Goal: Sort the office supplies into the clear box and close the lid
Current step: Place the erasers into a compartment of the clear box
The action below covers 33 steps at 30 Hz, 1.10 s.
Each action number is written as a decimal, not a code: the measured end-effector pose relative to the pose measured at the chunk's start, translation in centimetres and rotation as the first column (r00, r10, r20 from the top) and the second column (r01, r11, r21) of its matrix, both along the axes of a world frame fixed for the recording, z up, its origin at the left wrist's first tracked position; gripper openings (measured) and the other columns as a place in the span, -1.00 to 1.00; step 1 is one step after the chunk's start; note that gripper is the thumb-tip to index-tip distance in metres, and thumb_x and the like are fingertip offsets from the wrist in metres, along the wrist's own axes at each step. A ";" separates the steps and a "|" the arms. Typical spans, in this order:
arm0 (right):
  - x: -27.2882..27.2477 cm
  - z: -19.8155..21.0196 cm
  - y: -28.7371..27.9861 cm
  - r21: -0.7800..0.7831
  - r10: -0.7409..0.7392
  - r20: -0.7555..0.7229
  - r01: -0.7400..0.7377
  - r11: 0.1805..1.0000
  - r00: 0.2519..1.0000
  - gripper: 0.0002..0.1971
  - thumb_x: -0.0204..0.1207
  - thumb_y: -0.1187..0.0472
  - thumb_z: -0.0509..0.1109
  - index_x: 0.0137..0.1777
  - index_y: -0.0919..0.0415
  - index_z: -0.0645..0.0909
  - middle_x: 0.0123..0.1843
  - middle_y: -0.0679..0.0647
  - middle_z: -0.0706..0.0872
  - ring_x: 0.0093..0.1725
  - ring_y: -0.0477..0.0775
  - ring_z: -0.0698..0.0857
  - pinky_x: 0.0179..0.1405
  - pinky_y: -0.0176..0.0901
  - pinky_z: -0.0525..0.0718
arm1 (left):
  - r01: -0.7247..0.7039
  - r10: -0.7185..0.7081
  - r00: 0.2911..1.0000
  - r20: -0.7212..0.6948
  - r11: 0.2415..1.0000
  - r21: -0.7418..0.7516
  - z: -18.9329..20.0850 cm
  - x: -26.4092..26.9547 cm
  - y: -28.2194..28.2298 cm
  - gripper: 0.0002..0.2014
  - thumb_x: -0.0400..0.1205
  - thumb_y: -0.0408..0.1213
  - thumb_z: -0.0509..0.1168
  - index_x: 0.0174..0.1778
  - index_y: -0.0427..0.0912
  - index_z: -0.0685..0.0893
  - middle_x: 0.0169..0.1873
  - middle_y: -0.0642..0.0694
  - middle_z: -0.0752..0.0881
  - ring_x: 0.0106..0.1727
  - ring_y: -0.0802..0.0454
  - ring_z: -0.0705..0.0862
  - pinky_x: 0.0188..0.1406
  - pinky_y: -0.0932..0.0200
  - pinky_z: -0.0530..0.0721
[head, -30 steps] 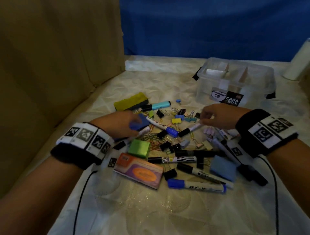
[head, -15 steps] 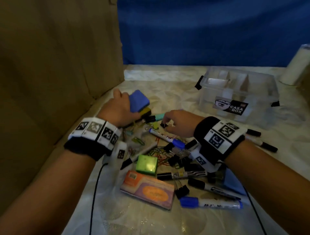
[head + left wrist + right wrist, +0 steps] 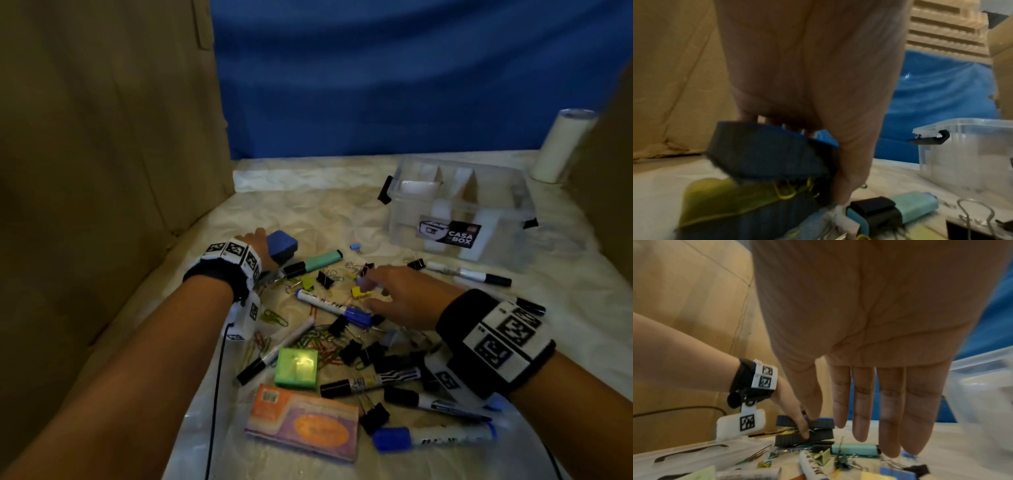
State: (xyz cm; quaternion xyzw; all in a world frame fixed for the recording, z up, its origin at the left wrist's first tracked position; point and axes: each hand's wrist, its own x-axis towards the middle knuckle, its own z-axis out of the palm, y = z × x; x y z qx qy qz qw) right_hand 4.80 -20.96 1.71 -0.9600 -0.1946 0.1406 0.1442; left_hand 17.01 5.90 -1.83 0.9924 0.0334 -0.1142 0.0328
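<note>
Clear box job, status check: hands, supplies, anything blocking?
Left hand grips blue eraser. Right hand open, fingers straight, above binder clips. Clear box uncovered, no supplies seen inside. Markers and clips scattered between.

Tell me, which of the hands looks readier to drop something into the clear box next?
Probably the left hand: it already grips the blue eraser. The right hand is nearer the clear box, but its fingers are straight and hold nothing.
</note>
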 end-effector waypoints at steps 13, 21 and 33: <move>-1.5 -0.3 -1.8 0.277 -0.198 0.035 0.181 0.944 0.980 -0.62 0.61 -0.03 0.31 0.39 0.01 0.47 0.41 -0.04 0.54 0.31 -0.01 0.57 0.23 -0.18 0.55 | 0.069 -0.069 0.997 0.018 0.853 -0.518 6.0 -4.2 -2.1 -0.42 0.56 -0.07 0.41 0.40 -0.18 0.33 0.16 -0.11 0.59 0.10 -0.06 0.61 -0.10 0.14 0.55; -0.3 1.0 -0.9 0.699 -0.385 -0.124 0.356 0.621 0.915 -0.56 0.62 -0.04 0.29 0.44 0.11 0.46 0.40 -0.06 0.54 0.28 -0.06 0.59 0.20 -0.15 0.59 | 0.043 -0.130 0.992 -0.001 0.333 -0.942 7.4 -9.5 -5.5 -0.59 0.60 -0.28 0.33 0.38 -0.16 0.50 0.23 -0.16 0.71 0.27 -0.08 0.68 0.28 0.03 0.63; -0.9 3.7 0.5 0.844 -0.159 -0.339 0.374 0.384 0.927 -0.79 0.63 -0.03 0.28 0.11 0.02 0.65 0.09 -0.16 0.75 0.10 -0.34 0.71 0.16 -0.39 0.63 | 0.087 -0.267 0.964 0.004 0.298 -0.951 7.2 -11.8 -8.7 -0.56 0.62 -0.32 0.32 0.44 -0.07 0.48 0.26 -0.06 0.71 0.29 0.04 0.69 0.28 0.13 0.63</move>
